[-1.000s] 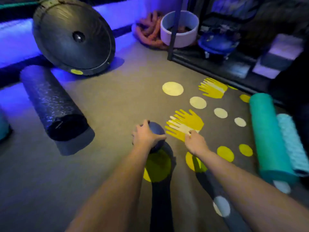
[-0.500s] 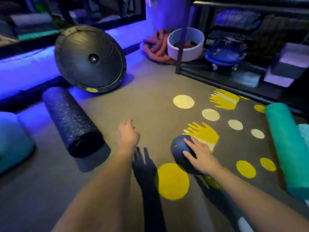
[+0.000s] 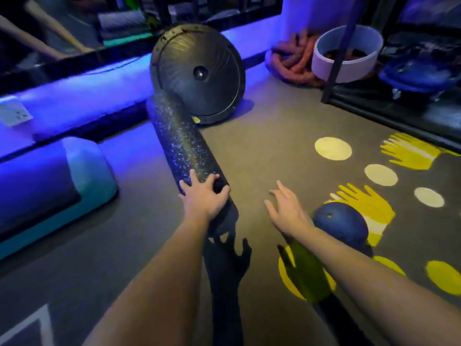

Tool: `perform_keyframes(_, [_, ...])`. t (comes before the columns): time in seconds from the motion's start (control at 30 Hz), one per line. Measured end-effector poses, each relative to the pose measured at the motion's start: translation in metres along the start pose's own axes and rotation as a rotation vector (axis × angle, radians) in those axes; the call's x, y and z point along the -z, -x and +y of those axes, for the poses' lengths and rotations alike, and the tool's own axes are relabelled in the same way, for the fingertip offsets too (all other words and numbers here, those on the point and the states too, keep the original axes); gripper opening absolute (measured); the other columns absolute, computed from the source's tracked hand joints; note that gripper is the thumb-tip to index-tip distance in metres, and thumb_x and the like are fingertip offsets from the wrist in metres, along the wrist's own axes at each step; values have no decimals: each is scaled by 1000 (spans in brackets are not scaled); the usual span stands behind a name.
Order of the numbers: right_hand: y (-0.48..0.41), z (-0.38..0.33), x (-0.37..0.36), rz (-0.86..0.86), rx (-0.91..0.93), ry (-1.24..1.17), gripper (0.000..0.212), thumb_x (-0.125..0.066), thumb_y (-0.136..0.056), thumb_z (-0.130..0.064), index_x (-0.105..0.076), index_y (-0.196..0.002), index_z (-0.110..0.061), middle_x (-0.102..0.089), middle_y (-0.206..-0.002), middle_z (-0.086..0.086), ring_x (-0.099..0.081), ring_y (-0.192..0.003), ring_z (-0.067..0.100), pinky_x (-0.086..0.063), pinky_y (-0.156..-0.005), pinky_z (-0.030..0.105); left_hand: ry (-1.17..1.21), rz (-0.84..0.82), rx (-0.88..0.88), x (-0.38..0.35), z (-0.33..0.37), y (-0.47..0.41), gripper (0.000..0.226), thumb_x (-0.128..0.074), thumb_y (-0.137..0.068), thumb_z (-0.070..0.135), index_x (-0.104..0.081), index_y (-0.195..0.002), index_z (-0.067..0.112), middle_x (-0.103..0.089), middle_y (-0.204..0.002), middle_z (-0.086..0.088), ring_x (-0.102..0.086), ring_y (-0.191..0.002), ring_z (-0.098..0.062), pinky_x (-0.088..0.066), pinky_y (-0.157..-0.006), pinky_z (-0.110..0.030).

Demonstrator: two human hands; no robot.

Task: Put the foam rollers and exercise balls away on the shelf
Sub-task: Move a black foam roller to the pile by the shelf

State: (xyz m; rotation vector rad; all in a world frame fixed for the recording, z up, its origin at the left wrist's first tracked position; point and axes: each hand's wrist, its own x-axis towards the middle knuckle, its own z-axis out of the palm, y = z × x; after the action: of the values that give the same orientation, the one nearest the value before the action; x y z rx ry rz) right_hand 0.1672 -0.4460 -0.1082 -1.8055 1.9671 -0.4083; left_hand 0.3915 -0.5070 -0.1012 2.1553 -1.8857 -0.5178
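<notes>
A long black speckled foam roller [image 3: 179, 141] lies on the grey floor, pointing away toward the back wall. My left hand [image 3: 203, 198] grips its near end, fingers over the top and thumb curled at the end face. A small dark blue exercise ball [image 3: 341, 227] rests on the floor to the right, on a yellow hand print. My right hand [image 3: 287, 211] hovers left of the ball with fingers spread and holds nothing. The shelf [image 3: 399, 106] is a low black rack at the back right.
A black balance-trainer dome [image 3: 199, 73] leans against the wall behind the roller. A teal half-round pad [image 3: 82, 178] lies at the left. Coiled rope [image 3: 294, 61] and a white ring [image 3: 346, 53] sit by the shelf post. Yellow and white dots [image 3: 333, 148] mark the floor.
My right hand has let go of the blue ball and moved left. My left hand reached forward and took hold of the black roller's near end. The view turned left.
</notes>
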Motion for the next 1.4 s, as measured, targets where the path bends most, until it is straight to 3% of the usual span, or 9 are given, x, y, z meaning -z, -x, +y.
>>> perform_keyframes(0.13, [-28, -42, 4, 16, -211, -550, 53, -41, -104, -53, -53, -143, -19, -55, -146, 7, -49, -137, 28, -36, -110, 36, 15, 284, -368, -19, 6, 42, 40, -41, -94, 55, -68, -102, 26, -65, -113, -9, -59, -109, -37, -43, -100, -46])
perform_keyframes(0.23, [-36, -47, -2, -53, -289, -906, 94, -44, -81, -87, -36, -155, -29, -50, -150, -8, -45, -142, 22, -31, -120, 40, 337, 159, -164, -31, 1, 55, 26, -48, -100, 42, -51, -123, 30, -71, -90, -5, -69, -82, -28, -54, -82, -40])
perform_keyframes(0.37, [-33, -11, -3, 49, -479, -1115, 143, -68, -44, -95, -9, -161, -37, -54, -145, -6, -49, -136, 22, -37, -117, 47, 343, -51, 137, -36, -3, 23, 52, -44, -101, 57, -69, -121, 15, -55, -129, -20, -48, -130, -33, -36, -113, -37])
perform_keyframes(0.47, [-27, 15, -4, 51, -380, -998, 125, -86, -50, -73, -18, -153, -52, -64, -129, -3, -61, -120, 20, -49, -106, 44, 556, -158, 52, -24, 33, 1, 48, -59, -97, 52, -64, -117, 9, -52, -140, -16, -54, -125, -24, -42, -106, -29])
perform_keyframes(0.63, [-15, 59, 62, 98, -320, -923, 105, -88, -70, -57, -26, -154, -48, -52, -141, -11, -57, -121, 10, -49, -94, 18, 687, -241, -6, -53, 137, 40, 53, -67, -81, 71, -45, -77, 23, -59, -72, 0, -60, -68, -20, -52, -63, -29])
perform_keyframes(0.87, [7, 95, 135, 226, -357, -1016, 123, -76, -47, -87, -30, -153, -48, -58, -145, -9, -60, -125, 16, -50, -107, 40, 993, 74, -76, -39, 250, 48, 49, -74, -76, 44, -42, -106, 24, -65, -85, 3, -69, -88, -27, -55, -90, -49])
perform_keyframes(0.97, [40, 127, 185, 371, -456, -1396, 82, -81, -72, -62, -44, -143, -45, -64, -130, -6, -66, -104, 15, -61, -82, 34, 1071, -52, -210, -16, 324, 58, 48, -76, -82, 16, -49, -122, 18, -67, -85, 4, -68, -89, -21, -56, -93, -44])
perform_keyframes(1.1, [62, 218, 232, 518, -507, -1409, 124, -88, -32, -79, -49, -142, -39, -63, -139, 1, -68, -113, 28, -58, -90, 58, 1116, -175, -383, -27, 416, 112, 74, -76, -88, 13, -34, -149, 14, -70, -96, 1, -67, -95, -19, -54, -97, -40])
perform_keyframes(1.4, [249, 359, 352, 895, -546, -1019, 92, -81, -74, -50, -41, -154, -27, -68, -122, -10, -67, -105, 10, -53, -97, 30, 1077, -382, -683, -140, 573, 292, 72, -73, -93, 24, -39, -155, 19, -44, -156, -8, -49, -139, -20, -41, -115, -34])
